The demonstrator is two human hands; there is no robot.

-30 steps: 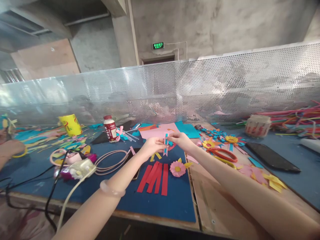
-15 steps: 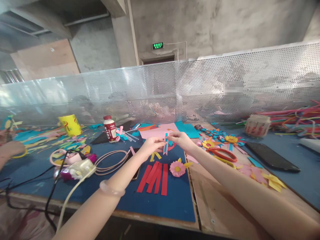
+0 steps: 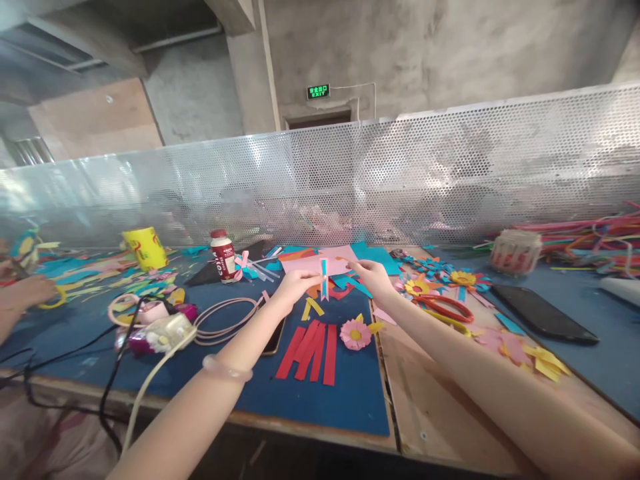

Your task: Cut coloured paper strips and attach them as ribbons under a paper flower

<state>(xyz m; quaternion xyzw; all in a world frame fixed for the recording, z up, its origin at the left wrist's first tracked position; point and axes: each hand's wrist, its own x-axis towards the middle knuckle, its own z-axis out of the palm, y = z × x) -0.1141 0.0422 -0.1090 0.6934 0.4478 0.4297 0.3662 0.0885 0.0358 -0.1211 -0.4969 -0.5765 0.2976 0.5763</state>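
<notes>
My left hand pinches a small upright piece made of a teal and a pink paper strip, held just above the blue mat. My right hand sits a little to the right of the strip, fingers curled, and whether it holds anything I cannot make out. Below the hands lie several red paper strips, a yellow folded strip and a pink paper flower. Pink and teal paper sheets lie just behind the hands.
A small red-capped bottle and a yellow cup stand at the back left, with hoops and a glue gun with cord. Red scissors, paper flowers and a black phone lie right. Another person's hand is at far left.
Both hands moved slightly away from me. My right hand has drawn apart from the strip piece, which now stays in my left hand.
</notes>
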